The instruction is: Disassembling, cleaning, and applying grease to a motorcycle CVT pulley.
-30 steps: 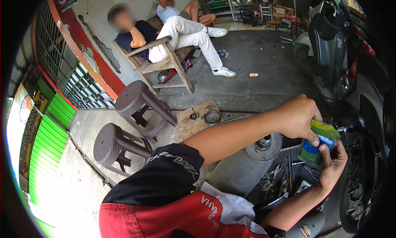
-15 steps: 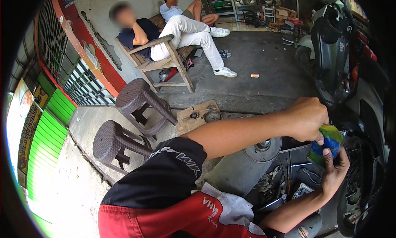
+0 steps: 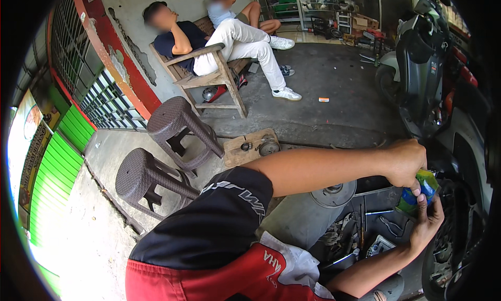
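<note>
My left hand (image 3: 407,165) reaches across from the centre and pinches a crumpled green, yellow and blue packet (image 3: 428,185) at the right. My right hand (image 3: 425,225), coming from the lower right, grips the same packet from below with thumb and fingers. The packet is beside the dark engine and wheel area (image 3: 449,249) of a scooter. Beneath my left forearm lie a grey metal cylinder (image 3: 305,220) with a round flanged top and a tray of tools (image 3: 376,233) with pliers and rods, partly hidden by my arms.
Two dark woven plastic stools (image 3: 138,178) stand at the left. A wooden board (image 3: 237,152) holds round metal parts. Two people (image 3: 182,45) sit on a wooden bench (image 3: 235,89) behind. A dark scooter (image 3: 417,76) stands at the right, and a green shutter (image 3: 55,181) is at the far left.
Both hands have moved rightward with the packet, my left hand also downward, closer to the scooter. The farther person's arm has shifted, and the view has tilted slightly.
</note>
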A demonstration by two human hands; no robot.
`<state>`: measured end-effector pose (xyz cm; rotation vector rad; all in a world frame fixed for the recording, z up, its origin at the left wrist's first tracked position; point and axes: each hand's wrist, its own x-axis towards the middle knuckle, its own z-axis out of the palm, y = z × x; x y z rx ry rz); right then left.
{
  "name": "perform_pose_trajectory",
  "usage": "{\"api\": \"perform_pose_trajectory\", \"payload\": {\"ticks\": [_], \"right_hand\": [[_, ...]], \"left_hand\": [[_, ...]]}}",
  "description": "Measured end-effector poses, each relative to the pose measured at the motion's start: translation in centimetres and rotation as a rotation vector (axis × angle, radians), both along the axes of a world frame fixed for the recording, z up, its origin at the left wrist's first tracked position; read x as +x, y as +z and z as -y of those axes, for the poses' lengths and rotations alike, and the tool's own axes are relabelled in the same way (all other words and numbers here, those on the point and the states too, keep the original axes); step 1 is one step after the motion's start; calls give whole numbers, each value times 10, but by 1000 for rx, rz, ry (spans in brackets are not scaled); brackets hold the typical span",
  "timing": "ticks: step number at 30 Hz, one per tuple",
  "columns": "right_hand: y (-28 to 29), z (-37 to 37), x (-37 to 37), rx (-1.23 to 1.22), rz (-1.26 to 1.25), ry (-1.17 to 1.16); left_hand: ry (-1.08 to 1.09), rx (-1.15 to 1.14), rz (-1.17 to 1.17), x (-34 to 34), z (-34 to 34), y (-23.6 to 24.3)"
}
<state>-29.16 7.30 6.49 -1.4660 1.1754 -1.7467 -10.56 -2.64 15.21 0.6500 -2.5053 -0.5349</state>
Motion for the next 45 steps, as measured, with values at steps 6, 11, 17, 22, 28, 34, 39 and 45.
{"api": "perform_pose_trajectory", "payload": {"ticks": [6,11,17,22,28,34,39,45], "right_hand": [[0,3,1,-38,-20,-8],[2,0,4,-55,-16,-40],[-3,-3,-3,-80,-28,-136],[20,-5,21,-29,-42,-225],[16,-2,17,-160,-43,-141],[12,-6,10,-123,49,-118],[6,-7,11,-143,130,-101],[10,-8,8,-144,56,-67]], "left_hand": [[-3,12,-47,6,0,7],[-23,65,-75,9,2,8],[-91,84,-84,0,5,4],[-101,117,-60,11,8,17],[-46,334,-42,12,2,12],[-23,384,-20,6,-9,14],[-14,437,-70,4,-14,14],[-49,455,-68,1,-10,13]]}}
